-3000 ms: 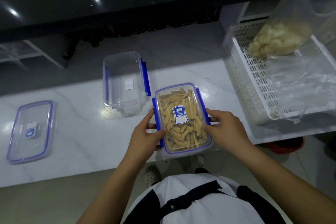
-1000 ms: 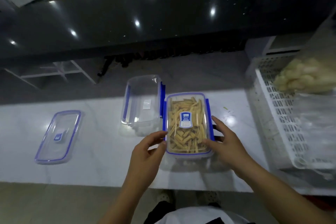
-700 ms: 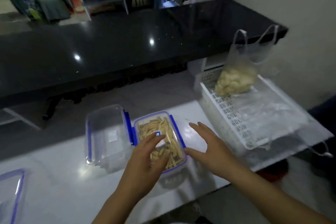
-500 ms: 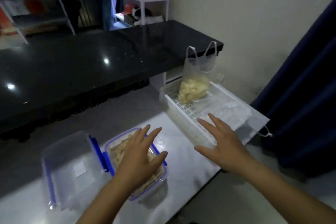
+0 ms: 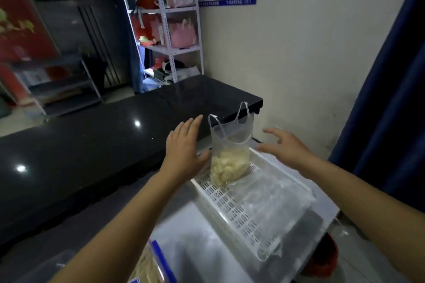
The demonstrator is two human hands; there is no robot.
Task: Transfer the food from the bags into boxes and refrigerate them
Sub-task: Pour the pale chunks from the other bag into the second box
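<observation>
Hands reach with fingers spread, holding nothing. Bag (image 5: 230,156) of pale food stands upright at the basket's (image 5: 232,204) far corner, between them. Left hand (image 5: 184,147) seems nearer, maybe touching; right hand (image 5: 285,147) hovers beside.

Open gap either side of bag (image 5: 230,156)

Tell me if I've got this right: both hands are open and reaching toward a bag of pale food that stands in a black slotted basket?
Nearly. The basket is white, not black; the head view shows it plainly. The rest holds: the left hand and right hand are both open, either side of the bag of pale food standing at the basket's far end.
</observation>
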